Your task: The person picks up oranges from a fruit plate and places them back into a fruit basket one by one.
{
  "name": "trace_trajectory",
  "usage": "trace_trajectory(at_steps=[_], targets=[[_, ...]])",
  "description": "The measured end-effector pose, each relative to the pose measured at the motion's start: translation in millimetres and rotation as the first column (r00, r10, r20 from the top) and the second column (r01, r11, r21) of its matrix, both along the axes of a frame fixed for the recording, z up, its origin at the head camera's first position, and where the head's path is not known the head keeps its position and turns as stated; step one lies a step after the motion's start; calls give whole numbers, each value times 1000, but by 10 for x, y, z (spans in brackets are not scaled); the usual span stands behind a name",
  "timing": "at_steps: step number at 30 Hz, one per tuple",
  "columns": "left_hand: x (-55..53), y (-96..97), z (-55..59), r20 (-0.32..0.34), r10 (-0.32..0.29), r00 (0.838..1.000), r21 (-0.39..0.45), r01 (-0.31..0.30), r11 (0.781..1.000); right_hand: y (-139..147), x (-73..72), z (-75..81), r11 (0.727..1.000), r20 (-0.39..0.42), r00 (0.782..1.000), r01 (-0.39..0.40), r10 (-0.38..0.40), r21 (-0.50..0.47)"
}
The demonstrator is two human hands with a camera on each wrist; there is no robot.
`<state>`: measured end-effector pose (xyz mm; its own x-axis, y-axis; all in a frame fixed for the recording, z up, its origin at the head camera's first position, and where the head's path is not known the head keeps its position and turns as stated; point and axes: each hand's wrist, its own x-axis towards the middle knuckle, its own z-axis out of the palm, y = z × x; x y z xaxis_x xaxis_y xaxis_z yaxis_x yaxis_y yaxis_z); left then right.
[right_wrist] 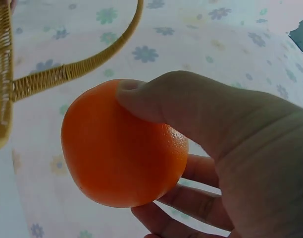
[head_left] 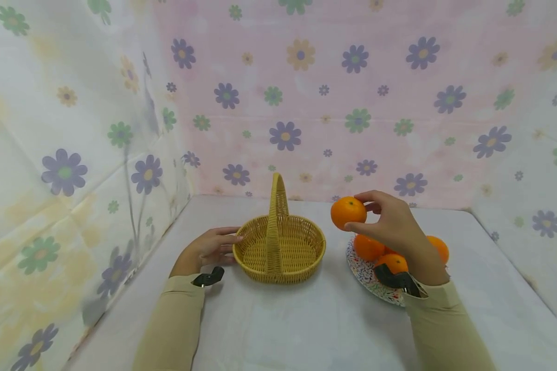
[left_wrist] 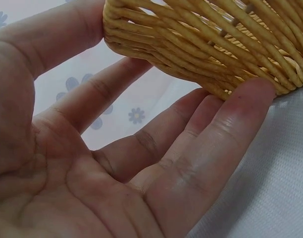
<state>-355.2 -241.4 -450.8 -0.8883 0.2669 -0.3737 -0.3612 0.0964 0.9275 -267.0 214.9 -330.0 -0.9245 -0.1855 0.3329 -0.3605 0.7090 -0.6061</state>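
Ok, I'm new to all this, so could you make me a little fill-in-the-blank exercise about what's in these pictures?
1. The person's ____ hand grips an orange.
2. The left hand touches a woven basket with one tall, arched ____.
3. On the patterned plate lie more ____ like the held one.
4. The cloth backdrop is printed with colored ____.

Missing words: right; handle; oranges; flowers.

Right hand (head_left: pixel 392 219) has an orange (head_left: pixel 343 215) pinched up near a colorful speckled plate (head_left: pixel 356 269) with more oranges (head_left: pixel 369 249) on it, left hand (head_left: pixel 211 247) is touching the side of a yellow wicker basket (head_left: pixel 278 277), all on a white-covered worktop (head_left: pixel 297 330) with flowery fabric (head_left: pixel 320 105) behind.
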Motion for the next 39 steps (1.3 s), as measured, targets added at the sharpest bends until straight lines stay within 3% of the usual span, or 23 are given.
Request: trace_trajectory(at_steps=[6, 13, 23, 39], targets=[[8, 11, -10, 3, -1, 1000, 14, 1, 1000, -153, -66, -59, 1000, 35, 999, -10, 11, -16], [-2, 9, -15, 8, 6, 1000, 12, -6, 1000, -303, -116, -175, 999, -15, 999, -52, 52, -10], [-1, -13, -24, -12, -2, 1000, 0, 2, 1000, -681, -103, -397, 991, -23, 991, -131, 131, 10], [8, -14, -10, -16, -18, 1000, 2, 18, 1000, -971, -182, -693, 988, 129, 980, -153, 151, 8]])
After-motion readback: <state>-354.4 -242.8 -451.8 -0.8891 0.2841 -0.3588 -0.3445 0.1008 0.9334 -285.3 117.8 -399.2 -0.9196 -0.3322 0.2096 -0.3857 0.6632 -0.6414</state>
